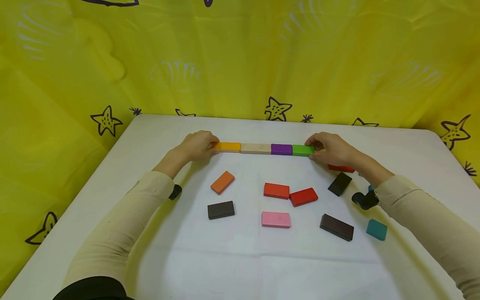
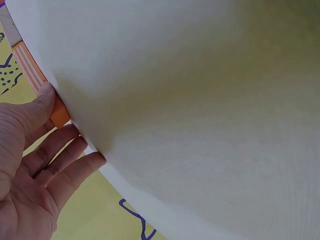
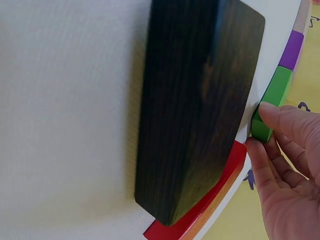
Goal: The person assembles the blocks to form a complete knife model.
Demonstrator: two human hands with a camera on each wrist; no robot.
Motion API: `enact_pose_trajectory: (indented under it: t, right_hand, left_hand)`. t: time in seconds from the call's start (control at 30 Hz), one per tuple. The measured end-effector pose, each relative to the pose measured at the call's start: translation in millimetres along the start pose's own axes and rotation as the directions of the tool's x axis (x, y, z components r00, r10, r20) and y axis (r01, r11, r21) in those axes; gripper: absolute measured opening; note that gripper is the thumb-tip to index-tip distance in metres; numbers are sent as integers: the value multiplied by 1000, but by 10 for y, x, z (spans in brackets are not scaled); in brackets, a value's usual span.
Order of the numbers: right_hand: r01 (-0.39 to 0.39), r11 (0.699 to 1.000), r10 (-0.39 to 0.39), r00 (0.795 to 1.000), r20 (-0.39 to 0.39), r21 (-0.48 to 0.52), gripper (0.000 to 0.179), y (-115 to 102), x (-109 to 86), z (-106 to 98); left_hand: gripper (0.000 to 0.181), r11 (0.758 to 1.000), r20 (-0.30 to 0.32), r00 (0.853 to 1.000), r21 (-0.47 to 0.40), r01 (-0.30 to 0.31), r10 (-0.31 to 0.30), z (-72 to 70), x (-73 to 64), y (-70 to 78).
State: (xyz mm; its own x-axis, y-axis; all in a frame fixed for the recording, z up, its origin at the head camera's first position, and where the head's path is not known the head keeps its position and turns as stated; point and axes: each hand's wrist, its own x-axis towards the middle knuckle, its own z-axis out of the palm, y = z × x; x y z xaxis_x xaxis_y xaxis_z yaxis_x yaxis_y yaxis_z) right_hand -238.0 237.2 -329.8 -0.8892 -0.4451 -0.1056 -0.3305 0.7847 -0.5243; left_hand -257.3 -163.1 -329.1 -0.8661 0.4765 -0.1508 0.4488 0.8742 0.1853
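My left hand (image 1: 199, 146) has thumb and fingers closed in a narrow pinch on the outer end of the yellow-orange block (image 1: 229, 147). My right hand (image 1: 331, 149) pinches the outer end of the green block (image 1: 301, 150) the same way, thumb along its near side.

Between them sit the plain wood block (image 1: 256, 148) and the purple block (image 1: 281, 149), so the four make one straight row, ends touching, toward the far side of the counter (image 1: 210, 258). Whether the row rests fully down or is raised a little, I can't tell from these angles.

I judge the pieces light, stiff and hard to break, with smooth faces that may slip a little. The joints look unglued, so I'd press evenly at the two short ends; a crooked push would buckle the middle. A single block is best taken by its long sides.

Nearer me lie the orange block (image 1: 223, 182), the charcoal block (image 1: 221, 210), two reds side by side (image 1: 304, 197) and the pink block (image 1: 276, 219). By my right arm are the black block (image 1: 340, 184), the dark brown block (image 1: 337, 227) and the teal block (image 1: 376, 229).
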Motion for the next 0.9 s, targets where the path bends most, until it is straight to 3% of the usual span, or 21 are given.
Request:
enact_pose_trajectory:
  t: [0.5, 0.9]
  right_hand:
    - [-8, 1000, 8, 1000, -5, -19, 47, 15, 5, 16]
    - [-24, 1000, 24, 1000, -14, 2, 56, 59, -166, -76]
  left_hand:
    - [32, 1000, -5, 1000, -3, -11, 11, 8, 19, -6]
    - [29, 1000, -13, 1000, -2, -12, 12, 4, 12, -4]
